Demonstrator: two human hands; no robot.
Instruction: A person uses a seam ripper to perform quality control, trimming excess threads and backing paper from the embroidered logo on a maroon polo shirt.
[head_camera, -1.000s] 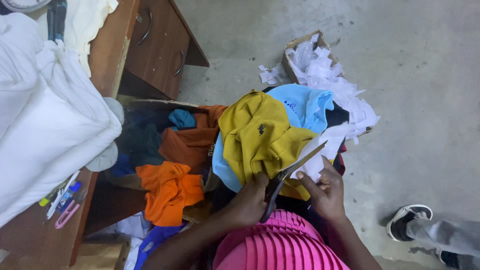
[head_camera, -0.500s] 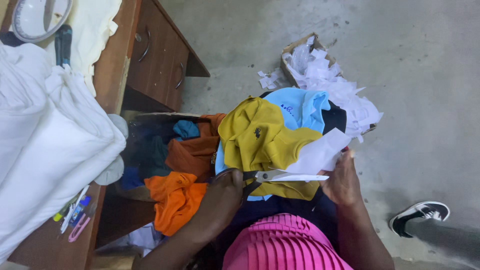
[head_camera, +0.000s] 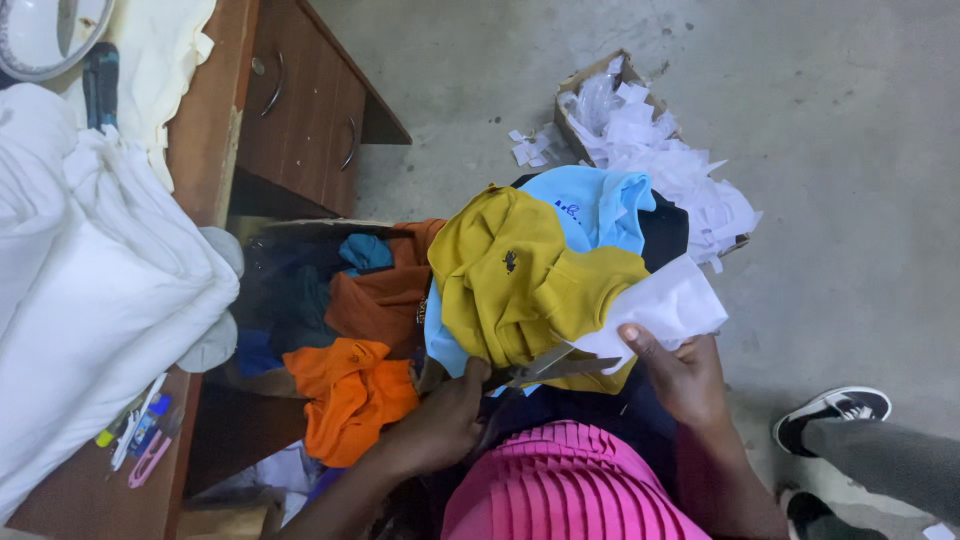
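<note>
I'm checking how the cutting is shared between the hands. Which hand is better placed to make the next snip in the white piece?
Probably the left hand: it grips the scissors, whose blades point at the white piece. The right hand only holds that piece.

Bare grey concrete floor (head_camera: 800, 150) spreads across the right, evenly lit. At the left stands a brown wooden desk (head_camera: 215, 130), its drawers (head_camera: 300, 120) fitted with curved metal handles, casting a dark shadow underneath.
</note>
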